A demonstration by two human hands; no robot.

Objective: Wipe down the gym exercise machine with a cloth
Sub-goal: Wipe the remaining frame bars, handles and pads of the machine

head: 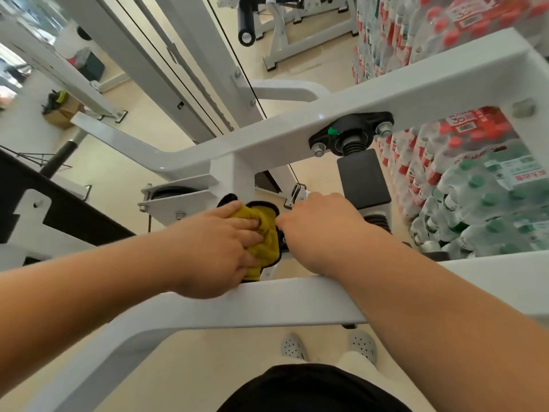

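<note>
From my remote seat I look down on the machine [297,135], a big white frame that fills most of the view. Its upper beam [416,84] runs across the middle, and its lower bar [267,304] crosses just under both forearms. The paint shines everywhere, and I see no wet tracks or dust marks. So I cannot tell which parts are already wiped and which are not. A black pad [364,179] hangs under the beam on the right. Nothing touches it, and I cannot say if it is clean. Packs of bottles [475,203] stand behind the frame on the right. The left hand [219,242] holds the cloth [264,233]. Its thumb and fingers are bent round the yellow bunch and press it onto a small black part [269,205], low in the centre between the beam and the bar. The right hand [320,227] lies just beside the cloth and shows me only its back. Its fingers go down out of sight near a white bracket [297,194], so I cannot tell whether it grips something or only rests there. My judgement is that the wiping is under way at this one small spot. The long beams, the bar and the pad are a much larger surface, and they probably need the cloth too.
</note>
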